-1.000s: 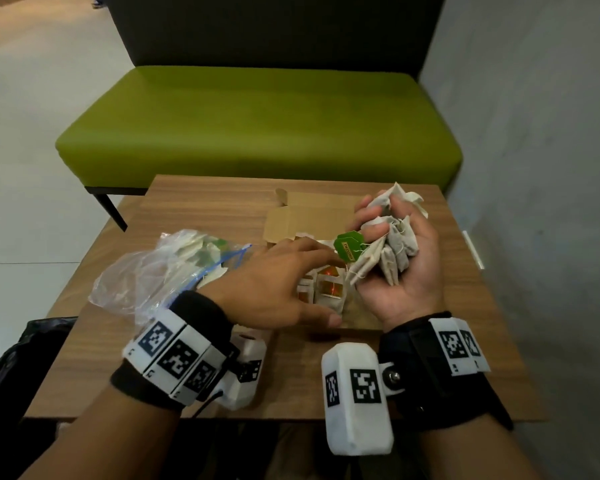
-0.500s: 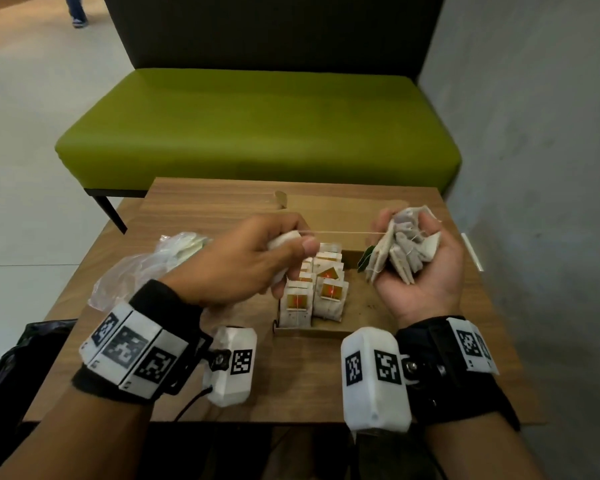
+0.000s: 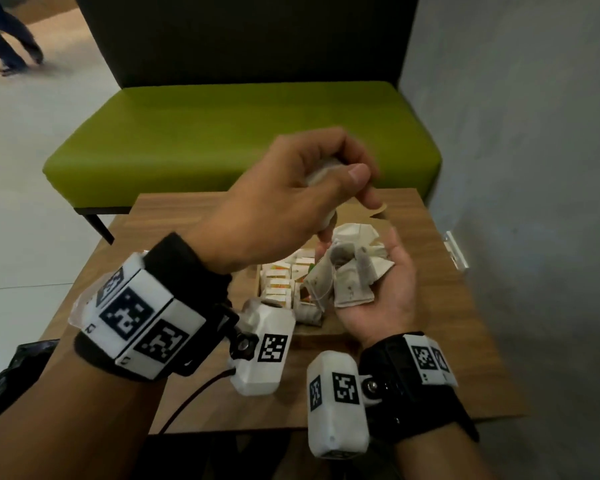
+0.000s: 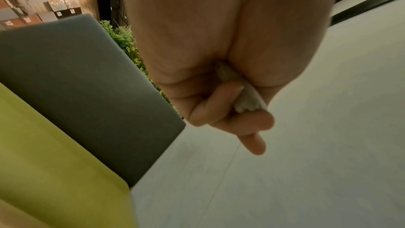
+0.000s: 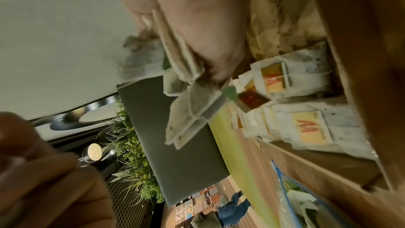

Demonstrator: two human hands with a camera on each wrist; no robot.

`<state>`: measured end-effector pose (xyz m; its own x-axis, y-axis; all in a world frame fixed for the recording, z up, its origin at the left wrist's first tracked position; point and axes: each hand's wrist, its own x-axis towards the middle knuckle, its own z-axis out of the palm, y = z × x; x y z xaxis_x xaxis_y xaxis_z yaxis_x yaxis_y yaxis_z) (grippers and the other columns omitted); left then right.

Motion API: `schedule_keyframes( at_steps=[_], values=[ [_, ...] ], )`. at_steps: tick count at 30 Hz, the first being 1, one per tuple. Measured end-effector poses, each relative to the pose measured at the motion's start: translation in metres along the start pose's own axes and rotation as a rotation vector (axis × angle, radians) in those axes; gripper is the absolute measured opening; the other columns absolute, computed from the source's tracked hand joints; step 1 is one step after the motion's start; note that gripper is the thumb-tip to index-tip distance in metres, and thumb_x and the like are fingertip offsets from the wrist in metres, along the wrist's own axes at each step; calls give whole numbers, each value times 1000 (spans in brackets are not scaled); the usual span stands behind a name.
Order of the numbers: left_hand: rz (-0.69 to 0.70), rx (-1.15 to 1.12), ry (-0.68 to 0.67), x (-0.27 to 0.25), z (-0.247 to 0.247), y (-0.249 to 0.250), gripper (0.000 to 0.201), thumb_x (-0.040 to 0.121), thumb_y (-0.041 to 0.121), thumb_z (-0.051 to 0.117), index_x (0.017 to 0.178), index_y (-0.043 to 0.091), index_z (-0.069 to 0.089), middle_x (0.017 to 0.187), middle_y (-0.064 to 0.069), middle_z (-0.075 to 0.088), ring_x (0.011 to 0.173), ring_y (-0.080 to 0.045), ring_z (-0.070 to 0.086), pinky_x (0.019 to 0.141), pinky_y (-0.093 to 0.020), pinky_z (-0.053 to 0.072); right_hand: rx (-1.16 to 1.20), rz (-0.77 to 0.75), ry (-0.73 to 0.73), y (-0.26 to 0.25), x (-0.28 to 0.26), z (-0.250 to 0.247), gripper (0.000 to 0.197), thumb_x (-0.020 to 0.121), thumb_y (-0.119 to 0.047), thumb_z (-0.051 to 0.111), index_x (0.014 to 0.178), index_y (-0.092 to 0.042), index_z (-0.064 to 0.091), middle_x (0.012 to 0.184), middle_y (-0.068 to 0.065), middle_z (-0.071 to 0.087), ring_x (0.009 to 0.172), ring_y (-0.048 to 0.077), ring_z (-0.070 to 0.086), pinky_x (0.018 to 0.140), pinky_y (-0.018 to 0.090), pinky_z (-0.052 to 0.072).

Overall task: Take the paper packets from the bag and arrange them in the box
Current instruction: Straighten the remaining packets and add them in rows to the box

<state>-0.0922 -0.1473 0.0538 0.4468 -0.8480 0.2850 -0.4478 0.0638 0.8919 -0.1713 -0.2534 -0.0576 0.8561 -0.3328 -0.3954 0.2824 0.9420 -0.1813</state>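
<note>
My left hand (image 3: pixel 340 168) is raised above the table, its fingers curled round one white paper packet (image 3: pixel 317 173) (image 4: pixel 247 98). Below it my right hand (image 3: pixel 392 268) lies palm up over the box, cupping a crumpled bunch of paper packets (image 3: pixel 347 271) (image 5: pixel 190 110) with strings and a green tag. The open cardboard box (image 3: pixel 312 330) sits mid-table and holds rows of upright packets (image 3: pixel 278 282) (image 5: pixel 306 126) with orange labels. The clear plastic bag (image 5: pixel 293 195) with a blue zip lies left of the box, mostly hidden behind my left wrist in the head view.
The wooden table (image 3: pixel 430 375) stands against a grey wall (image 3: pixel 534 168) on the right. A green bench (image 3: pixel 243 140) with a dark back is behind it. A person's legs (image 3: pixel 7 39) cross the floor at far left. A black bag (image 3: pixel 14 375) lies low left.
My left hand pulled one packet out of the bunch, first sideways to the left on a taut string, then lifted it up above the right hand. The right hand sank lower over the box.
</note>
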Motion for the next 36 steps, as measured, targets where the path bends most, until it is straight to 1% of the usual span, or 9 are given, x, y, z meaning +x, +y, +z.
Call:
schedule_keyframes(
  at_steps=[3, 9, 15, 19, 23, 26, 28, 33, 36],
  values=[
    [65, -19, 0, 5, 4, 11, 11, 101, 9, 50, 102, 5, 60, 91, -11, 72, 49, -11, 52, 47, -26, 46, 27, -9, 17, -5, -1, -4, 68, 87, -60, 61, 131, -8, 59, 116, 17, 62, 90, 29, 64, 85, 42, 55],
    [97, -39, 114, 13, 12, 18, 11, 102, 5, 47, 105, 7, 58, 93, -5, 69, 47, -5, 50, 46, -19, 42, 50, -69, 102, -13, 0, -14, 64, 88, -61, 59, 116, -3, 65, 98, 17, 66, 82, 27, 66, 76, 34, 58],
    [154, -77, 162, 15, 17, 17, 12, 102, 2, 46, 108, 5, 56, 97, -7, 69, 49, -6, 50, 47, -19, 42, 87, -156, 178, -24, -1, -16, 38, 90, -40, 63, 105, -5, 65, 91, 14, 65, 76, 23, 63, 71, 31, 54],
    [154, -55, 114, 15, 24, 13, 14, 101, 1, 46, 109, 7, 57, 100, -8, 69, 50, -4, 52, 47, -18, 42, 134, -184, 192, -34, -2, -16, 37, 88, -28, 65, 116, -5, 59, 96, 15, 61, 67, 19, 63, 59, 24, 56],
    [100, -118, 270, 14, 13, 2, 16, 102, 3, 46, 114, 6, 56, 108, -9, 67, 62, -1, 59, 51, -17, 44, 171, -183, 188, -40, -3, -17, 29, 89, -21, 63, 112, -4, 55, 95, 11, 54, 64, 16, 58, 43, 22, 51],
    [112, -144, 324, 8, 3, -4, 17, 102, 9, 45, 116, 9, 55, 112, -9, 66, 64, -4, 57, 51, -18, 44, 113, -250, 221, -46, 0, -16, 19, 90, -21, 63, 101, -5, 61, 85, 6, 57, 59, 11, 55, 55, 23, 55],
    [47, -128, 261, 2, 4, -7, 19, 100, 14, 45, 116, 14, 56, 112, -6, 68, 60, -5, 56, 50, -20, 42, 42, -281, 199, -50, -1, -12, 15, 91, -22, 62, 92, -7, 64, 75, 3, 57, 51, 9, 53, 58, 22, 54],
    [-230, -204, 122, -8, 7, -19, 44, 81, 11, 42, 122, 18, 59, 113, -3, 70, 65, -15, 58, 51, -23, 41, -151, -198, 10, -53, -5, -10, 22, 75, -23, 67, 91, -14, 55, 57, -3, 46, 34, 3, 37, 33, 11, 33],
    [-312, -143, 35, -10, 4, -20, 55, 77, 2, 48, 129, 20, 53, 108, -4, 71, 73, -13, 58, 56, -26, 46, -216, -252, -16, -49, -3, -13, 8, 85, -16, 62, 89, -19, 55, 66, -4, 48, 36, 3, 38, 31, 13, 30]
  ],
)
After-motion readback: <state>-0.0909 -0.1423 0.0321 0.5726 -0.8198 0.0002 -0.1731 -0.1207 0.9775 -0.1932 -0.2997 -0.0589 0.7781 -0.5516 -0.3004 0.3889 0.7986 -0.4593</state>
